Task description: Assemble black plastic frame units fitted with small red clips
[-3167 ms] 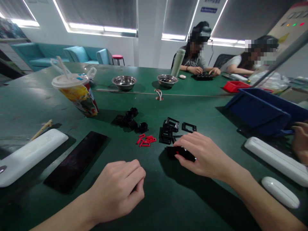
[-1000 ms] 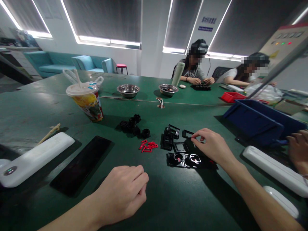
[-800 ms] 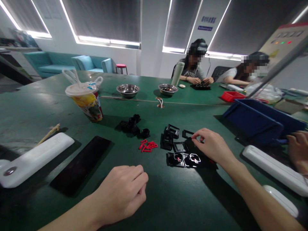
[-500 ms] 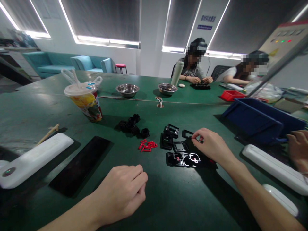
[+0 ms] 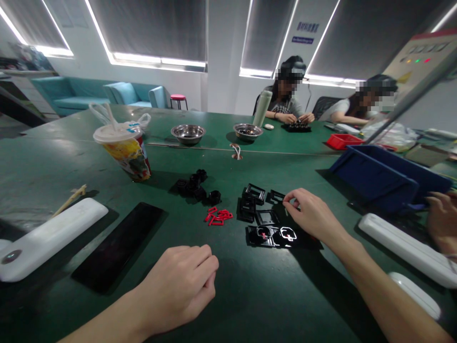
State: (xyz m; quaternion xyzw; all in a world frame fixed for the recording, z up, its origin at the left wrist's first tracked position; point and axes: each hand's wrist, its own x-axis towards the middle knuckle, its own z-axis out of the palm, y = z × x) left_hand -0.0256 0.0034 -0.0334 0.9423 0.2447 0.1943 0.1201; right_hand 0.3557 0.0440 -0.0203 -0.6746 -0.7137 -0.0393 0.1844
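My left hand [image 5: 183, 281] rests on the green table as a loose fist, and nothing shows in its fingers. My right hand [image 5: 312, 214] has thumb and forefinger pinched at the right end of a small black rectangular frame [image 5: 274, 196]. That frame looks slightly tilted. Left of it lie more black frames [image 5: 254, 193], some leaning on one another. Nearer to me is a row of black pieces [image 5: 266, 237] with red and bright marks, partly hidden by my right hand. Small red plastic rings [image 5: 218, 216] and a cluster of black cap-like parts [image 5: 194, 186] lie further left.
A drink cup [image 5: 123, 152], a black phone [image 5: 119, 247] and a white long device [image 5: 53, 238] stand left. Two steel bowls [image 5: 188, 135] are further back. On the right are a blue bin [image 5: 374, 178], another white device [image 5: 403, 250] and another person's hand [image 5: 442, 221].
My right fingers have shifted slightly, and the black frame at them now looks a little more tilted. My left hand stays in place.
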